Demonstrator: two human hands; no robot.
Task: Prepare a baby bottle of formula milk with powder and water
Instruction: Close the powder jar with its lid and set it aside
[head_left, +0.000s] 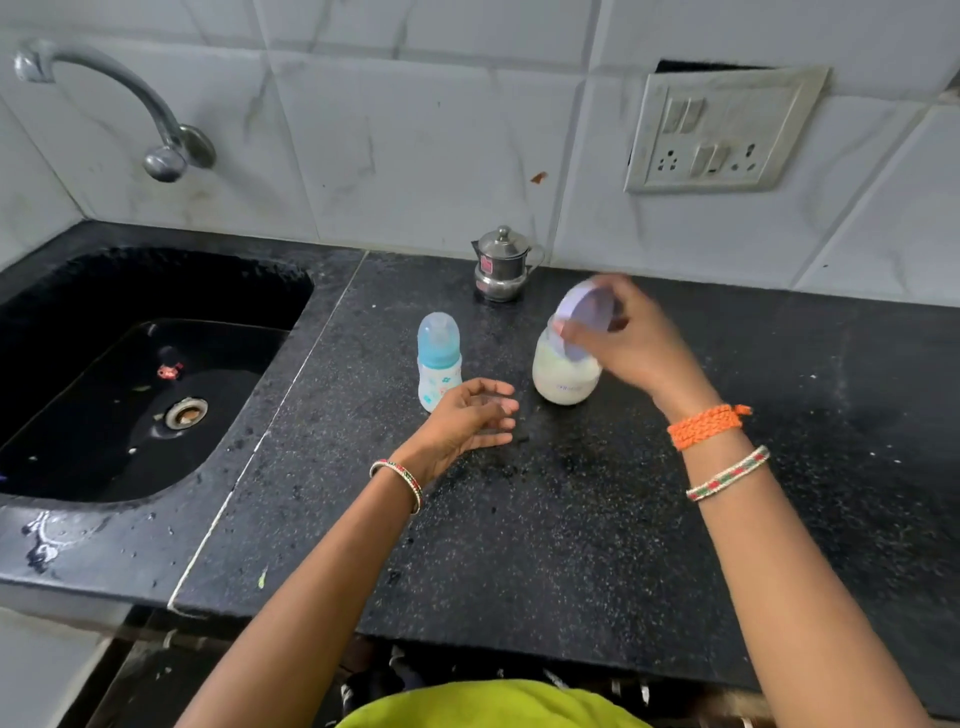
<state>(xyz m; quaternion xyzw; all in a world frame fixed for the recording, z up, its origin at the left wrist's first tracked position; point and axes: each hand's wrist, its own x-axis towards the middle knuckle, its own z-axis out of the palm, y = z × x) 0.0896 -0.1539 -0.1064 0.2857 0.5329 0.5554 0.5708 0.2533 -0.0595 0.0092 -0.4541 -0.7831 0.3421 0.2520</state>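
Left hand (470, 415) hovers empty; right hand (631, 340) holds lid (584, 322) above jar (565, 376).

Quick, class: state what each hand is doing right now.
Left hand: open, fingers loosely curled, holding nothing, beside the baby bottle.
Right hand: grips the purple lid above the powder jar.

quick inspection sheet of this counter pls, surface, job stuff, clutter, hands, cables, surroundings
surface: black speckled counter, wet patches near the sink.
job's things: capped baby bottle upright; powder jar beside it, lid tilted over its mouth.
clutter: steel pot by the wall; scraps in the sink.
grippers: right hand holds the lid; left hand loose, holding nothing.
cables: nothing seen.
surroundings: tiled wall, tap, switchboard.
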